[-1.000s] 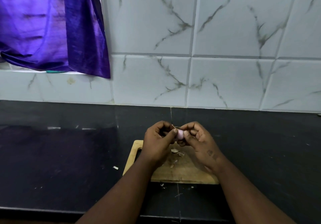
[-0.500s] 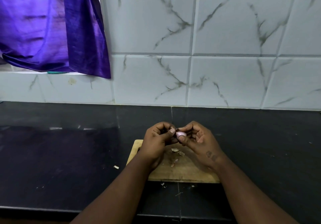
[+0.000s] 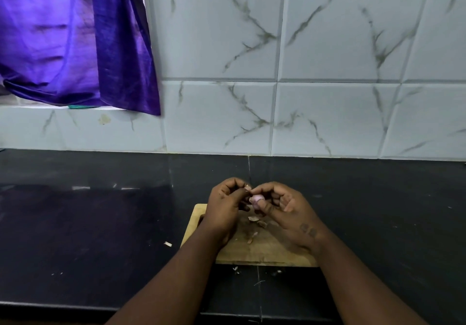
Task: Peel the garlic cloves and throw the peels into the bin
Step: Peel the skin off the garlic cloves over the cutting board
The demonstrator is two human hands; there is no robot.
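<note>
fingertips of our right hand (image 3: 285, 213) were pinched around a pale pink garlic clove (image 3: 256, 200), held in the air just above a wooden chopping board (image 3: 254, 251). our left hand (image 3: 224, 208) had thumb and forefinger closed narrowly on a small flake of peel (image 3: 248, 187) at the clove's top. we judged the task partly done: this clove looked mostly bare, and loose peels (image 3: 254, 220) lay scattered on the board, with a few more scraps (image 3: 167, 244) on the black countertop (image 3: 88, 223) beside and in front of it. none of those had gone to a bin, and no bin was in view. we saw no other cloves, so we could not tell how many remained. behind the counter rose a wall of white marble-veined tiles (image 3: 340, 47), and a shiny purple cloth (image 3: 75, 42) hung at the upper left.
</note>
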